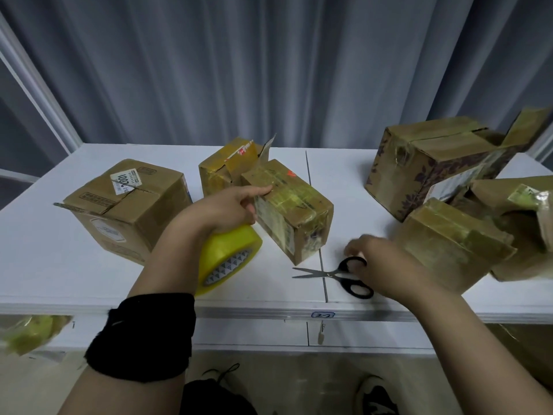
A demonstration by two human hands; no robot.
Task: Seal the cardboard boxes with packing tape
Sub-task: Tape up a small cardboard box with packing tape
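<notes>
Left hand [230,205]: lies over the packing tape roll [227,256]. The forefinger is stretched onto the top edge of the middle box [294,211] and the other fingers are curled, apparently gripping the roll.
Right hand [386,265]: slightly blurred. The fingers are curled at the black handle loops of the scissors [338,272], which lie flat on the tabletop [344,175] with the blades pointing left.
Packing tape roll: yellow, on edge at the near side of the tabletop, just beside the middle box and under the left wrist.
Middle box: closed, with glossy tape crossing its top and running down its end face. Whether a strip still joins it to the roll cannot be told.
Left box [128,205]: the flaps are down, but the centre seam is bare and gaping, with one flap edge jutting out. It is judged unsealed.
Rear box [227,169]: touches the middle box from behind. Old tape is torn and a flap stands up, so it is judged unsealed.
Printed box [431,163]: taped along its top, with a flap raised at the far end.
Near right box [449,241]: closed and wrapped in tape, and appears sealed.
Far right box [520,223]: partly out of view, so its state is unclear.
Progress: judged midway. The middle box is in hand and its strip probably awaits cutting. At least two boxes remain.
</notes>
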